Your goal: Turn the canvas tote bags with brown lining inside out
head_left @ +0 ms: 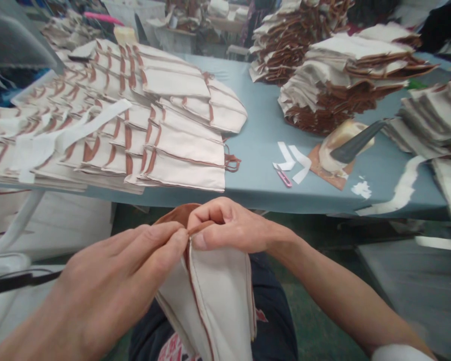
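Observation:
A cream canvas bag (214, 296) with brown trim and a brown strap rests upright on my lap, below the table's edge. My left hand (108, 291) pinches the bag's top edge from the left, fingers pressed together. From the right, my right hand (229, 228) is curled over the same top edge, thumb and fingers closed on the brown trim. The two hands touch at the bag's top seam.
A blue-grey table (259, 145) lies ahead. Rows of finished cream bags (150, 130) cover its left side. Tall stacks of bags (338, 75) stand at the back right. Small pink snips (283, 177), white strips (296, 160) and a dark-handled tool (355, 143) lie near the middle.

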`<state>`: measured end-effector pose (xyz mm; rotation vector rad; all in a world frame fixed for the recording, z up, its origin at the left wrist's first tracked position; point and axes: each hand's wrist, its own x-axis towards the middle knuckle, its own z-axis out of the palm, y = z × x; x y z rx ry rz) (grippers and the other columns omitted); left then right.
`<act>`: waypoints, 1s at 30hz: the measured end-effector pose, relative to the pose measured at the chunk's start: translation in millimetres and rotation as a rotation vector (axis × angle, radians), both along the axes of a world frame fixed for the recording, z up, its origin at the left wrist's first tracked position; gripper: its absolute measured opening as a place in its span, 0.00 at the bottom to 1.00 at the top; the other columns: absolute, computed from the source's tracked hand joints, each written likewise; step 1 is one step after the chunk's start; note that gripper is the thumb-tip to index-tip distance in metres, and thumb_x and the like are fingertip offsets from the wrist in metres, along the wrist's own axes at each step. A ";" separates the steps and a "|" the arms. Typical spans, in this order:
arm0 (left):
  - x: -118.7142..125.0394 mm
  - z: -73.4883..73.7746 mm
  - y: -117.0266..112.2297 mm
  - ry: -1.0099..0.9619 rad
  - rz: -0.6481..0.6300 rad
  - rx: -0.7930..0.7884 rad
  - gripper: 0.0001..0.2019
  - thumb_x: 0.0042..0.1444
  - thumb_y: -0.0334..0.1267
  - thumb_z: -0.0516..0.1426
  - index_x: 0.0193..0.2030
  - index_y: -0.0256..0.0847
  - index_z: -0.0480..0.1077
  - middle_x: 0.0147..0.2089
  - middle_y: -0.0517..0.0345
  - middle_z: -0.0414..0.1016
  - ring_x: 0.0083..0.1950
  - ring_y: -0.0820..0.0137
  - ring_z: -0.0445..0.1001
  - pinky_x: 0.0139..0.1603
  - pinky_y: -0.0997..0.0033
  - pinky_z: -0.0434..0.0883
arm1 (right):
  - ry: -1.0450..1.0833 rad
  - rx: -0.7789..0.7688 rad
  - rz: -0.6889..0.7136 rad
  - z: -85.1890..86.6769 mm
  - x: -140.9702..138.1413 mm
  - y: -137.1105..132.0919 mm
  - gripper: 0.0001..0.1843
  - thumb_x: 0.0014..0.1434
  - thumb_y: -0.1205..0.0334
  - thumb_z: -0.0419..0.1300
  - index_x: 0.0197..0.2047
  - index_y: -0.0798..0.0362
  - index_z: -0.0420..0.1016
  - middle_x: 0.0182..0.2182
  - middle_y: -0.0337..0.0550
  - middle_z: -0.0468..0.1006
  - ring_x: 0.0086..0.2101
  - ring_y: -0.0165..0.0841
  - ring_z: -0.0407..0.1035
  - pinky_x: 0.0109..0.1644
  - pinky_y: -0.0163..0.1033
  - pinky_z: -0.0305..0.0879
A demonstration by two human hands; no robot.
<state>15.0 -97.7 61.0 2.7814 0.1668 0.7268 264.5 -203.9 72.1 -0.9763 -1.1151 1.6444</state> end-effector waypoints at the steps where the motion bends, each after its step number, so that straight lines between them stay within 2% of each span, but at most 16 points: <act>1: 0.8 -1.0 -5.0 -0.040 0.006 0.050 0.28 0.74 0.30 0.53 0.75 0.58 0.74 0.64 0.59 0.89 0.57 0.56 0.91 0.66 0.60 0.85 | 0.028 0.002 -0.005 -1.2 0.4 -0.6 0.11 0.54 0.58 0.69 0.31 0.53 0.73 0.24 0.28 0.67 0.26 0.25 0.56 0.33 0.33 0.55; 4: 5.7 -2.2 -14.6 -0.101 -0.019 0.196 0.33 0.73 0.27 0.51 0.83 0.51 0.65 0.65 0.51 0.88 0.56 0.52 0.91 0.62 0.56 0.87 | 0.066 0.006 -0.024 -4.1 0.5 -1.4 0.15 0.55 0.55 0.72 0.30 0.53 0.72 0.24 0.30 0.69 0.27 0.26 0.59 0.33 0.33 0.57; 7: 11.8 -0.8 -17.8 -0.095 -0.003 0.201 0.34 0.73 0.26 0.53 0.83 0.48 0.64 0.63 0.47 0.89 0.53 0.51 0.91 0.56 0.54 0.89 | 0.061 0.024 -0.057 -6.0 -0.6 -1.8 0.23 0.57 0.47 0.75 0.28 0.52 0.70 0.24 0.29 0.64 0.28 0.27 0.58 0.33 0.34 0.57; 11: 13.0 -6.8 -21.6 -0.057 0.018 0.176 0.33 0.73 0.24 0.54 0.83 0.43 0.63 0.63 0.43 0.88 0.56 0.50 0.90 0.58 0.53 0.87 | -0.013 0.032 -0.024 -5.1 -0.6 -5.0 0.27 0.61 0.38 0.72 0.31 0.51 0.68 0.26 0.30 0.63 0.28 0.26 0.55 0.32 0.34 0.54; 13: 12.1 -14.7 -23.7 -0.074 0.042 0.169 0.30 0.74 0.25 0.53 0.81 0.43 0.64 0.64 0.43 0.87 0.59 0.50 0.89 0.60 0.51 0.86 | -0.152 0.075 -0.013 -1.2 -0.7 -7.8 0.22 0.66 0.43 0.67 0.32 0.51 0.67 0.27 0.31 0.63 0.28 0.27 0.54 0.32 0.34 0.54; 16: 12.9 -24.0 -24.9 -0.120 0.061 0.097 0.25 0.76 0.27 0.53 0.75 0.45 0.71 0.63 0.44 0.87 0.61 0.52 0.87 0.63 0.51 0.84 | -0.625 0.259 -0.099 6.3 -3.7 -11.6 0.11 0.66 0.62 0.59 0.30 0.50 0.64 0.26 0.31 0.63 0.28 0.28 0.54 0.34 0.37 0.51; 18: 14.1 -23.8 -23.6 -0.101 0.059 -0.026 0.21 0.76 0.27 0.54 0.70 0.48 0.74 0.63 0.48 0.86 0.61 0.58 0.87 0.64 0.58 0.83 | -0.921 0.408 -0.156 8.6 -7.0 -13.4 0.12 0.64 0.68 0.56 0.28 0.50 0.62 0.25 0.32 0.64 0.27 0.28 0.55 0.35 0.39 0.49; 19: 14.6 -21.7 -22.4 -0.085 0.060 -0.093 0.20 0.76 0.27 0.54 0.67 0.50 0.74 0.62 0.51 0.86 0.59 0.61 0.87 0.62 0.63 0.83 | -1.003 0.473 -0.170 8.3 -8.4 -14.3 0.12 0.64 0.69 0.56 0.28 0.50 0.63 0.24 0.33 0.66 0.27 0.28 0.56 0.35 0.40 0.49; 22: 14.4 -12.8 -17.6 -0.056 0.100 -0.261 0.15 0.77 0.32 0.56 0.63 0.52 0.76 0.55 0.59 0.87 0.51 0.68 0.87 0.55 0.73 0.82 | -1.070 0.618 -0.217 2.9 -10.2 -16.7 0.10 0.64 0.68 0.54 0.32 0.52 0.74 0.26 0.37 0.78 0.27 0.30 0.66 0.35 0.38 0.54; 25: 14.1 -6.2 -11.8 -0.009 0.137 -0.377 0.11 0.80 0.39 0.54 0.58 0.50 0.78 0.49 0.62 0.88 0.46 0.68 0.87 0.53 0.75 0.80 | -1.123 0.736 -0.277 -4.0 -9.1 -19.0 0.13 0.64 0.70 0.53 0.37 0.54 0.80 0.28 0.41 0.84 0.28 0.32 0.74 0.34 0.38 0.58; 30: 21.5 -0.9 -2.3 0.068 -0.082 -0.363 0.12 0.83 0.36 0.51 0.57 0.49 0.76 0.47 0.64 0.85 0.45 0.72 0.85 0.50 0.78 0.74 | -1.143 0.819 -0.310 -8.7 -6.3 -22.3 0.15 0.63 0.73 0.53 0.37 0.55 0.82 0.27 0.41 0.84 0.26 0.31 0.74 0.33 0.38 0.59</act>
